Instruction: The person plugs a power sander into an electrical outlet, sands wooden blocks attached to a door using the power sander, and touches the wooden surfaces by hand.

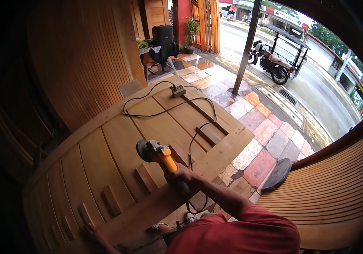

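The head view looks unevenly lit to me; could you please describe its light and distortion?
Head view: the street is bright, nearly white in places; the grinder stands out clearly; the left hand is dim; the slatted panel at right looks bowed by the wide lens; the corners darken.

Grinder (166,161) orange-black; panel (90,163) tan, dark-striped; disc (141,150) apparently grey.

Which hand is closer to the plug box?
Right. The right hand, holding the grinder, is below the plug box in the picture; the left hand is much farther away, down and left.
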The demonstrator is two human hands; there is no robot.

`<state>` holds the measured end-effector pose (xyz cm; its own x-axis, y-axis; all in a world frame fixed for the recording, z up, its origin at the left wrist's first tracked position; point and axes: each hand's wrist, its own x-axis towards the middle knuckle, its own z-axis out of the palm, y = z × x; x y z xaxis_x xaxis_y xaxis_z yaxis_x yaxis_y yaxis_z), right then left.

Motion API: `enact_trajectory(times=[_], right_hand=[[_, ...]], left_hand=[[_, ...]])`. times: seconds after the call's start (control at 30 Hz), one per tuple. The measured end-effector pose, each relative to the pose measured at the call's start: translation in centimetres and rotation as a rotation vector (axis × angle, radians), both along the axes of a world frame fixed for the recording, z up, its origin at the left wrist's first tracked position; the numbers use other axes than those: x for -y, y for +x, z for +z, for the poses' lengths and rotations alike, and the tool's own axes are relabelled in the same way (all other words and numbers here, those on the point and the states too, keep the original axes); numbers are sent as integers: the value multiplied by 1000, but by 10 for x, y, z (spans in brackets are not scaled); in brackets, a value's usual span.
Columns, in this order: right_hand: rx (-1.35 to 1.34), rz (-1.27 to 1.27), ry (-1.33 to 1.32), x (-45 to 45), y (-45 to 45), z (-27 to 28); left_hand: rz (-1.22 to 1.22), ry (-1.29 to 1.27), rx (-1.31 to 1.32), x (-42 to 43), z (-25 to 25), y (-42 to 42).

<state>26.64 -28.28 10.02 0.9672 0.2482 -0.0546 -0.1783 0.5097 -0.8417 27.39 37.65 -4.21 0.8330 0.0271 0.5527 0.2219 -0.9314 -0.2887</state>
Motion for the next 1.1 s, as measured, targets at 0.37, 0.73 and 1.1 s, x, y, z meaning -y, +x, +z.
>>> enact_trajectory(times=[0.37, 0.73, 1.1], right_hand=[[-15, -16, 15, 2, 6, -17], [-55, -12, -60, 3, 1, -3], [-3, 14, -46, 4, 5, -8]], left_hand=[[170, -359, -57, 33, 35, -6], [182, -385, -5, 18, 13, -1], [220, -452, -107, 29, 28, -5]])
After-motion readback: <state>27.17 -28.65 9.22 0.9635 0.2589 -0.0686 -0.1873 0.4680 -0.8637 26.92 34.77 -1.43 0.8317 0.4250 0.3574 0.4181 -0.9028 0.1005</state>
